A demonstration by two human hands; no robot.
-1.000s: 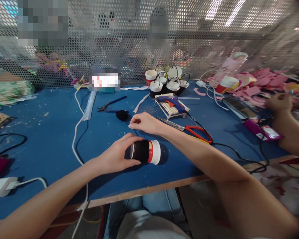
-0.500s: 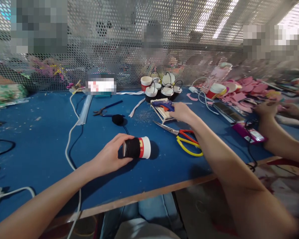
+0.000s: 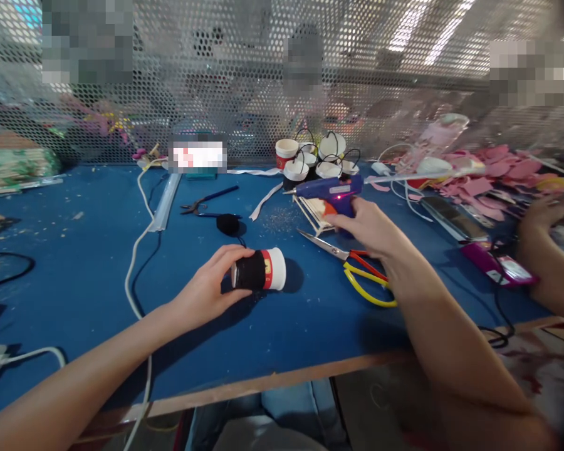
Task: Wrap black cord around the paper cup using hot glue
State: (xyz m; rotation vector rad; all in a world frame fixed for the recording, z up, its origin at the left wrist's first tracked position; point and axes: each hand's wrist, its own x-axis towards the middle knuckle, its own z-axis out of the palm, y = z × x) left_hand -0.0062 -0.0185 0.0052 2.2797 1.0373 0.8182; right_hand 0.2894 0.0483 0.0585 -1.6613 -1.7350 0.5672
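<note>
My left hand (image 3: 216,279) grips a paper cup (image 3: 275,269) lying on its side, its base end wrapped in black yarn and its white rim facing right. A black yarn ball (image 3: 228,224) lies just beyond the cup, with a strand running toward it. In my right hand (image 3: 369,227) is a blue glue gun (image 3: 331,190), raised over a small wooden rack (image 3: 313,216), its nozzle pointing left and a clear glue stick out of its back. Scissors (image 3: 369,270) with red and yellow handles lie below my right hand.
Several cups with black wire handles (image 3: 295,170) stand at the back. Pliers (image 3: 202,203) lie beyond the yarn ball. A white cable (image 3: 130,269) crosses the left side. Pink pieces (image 3: 493,169), a phone (image 3: 454,219) and another person's arm (image 3: 557,269) are at the right.
My right hand has lifted the glue gun off the wooden rack, so that it now shows in full. My left hand still holds the cup. The view has shifted slightly.
</note>
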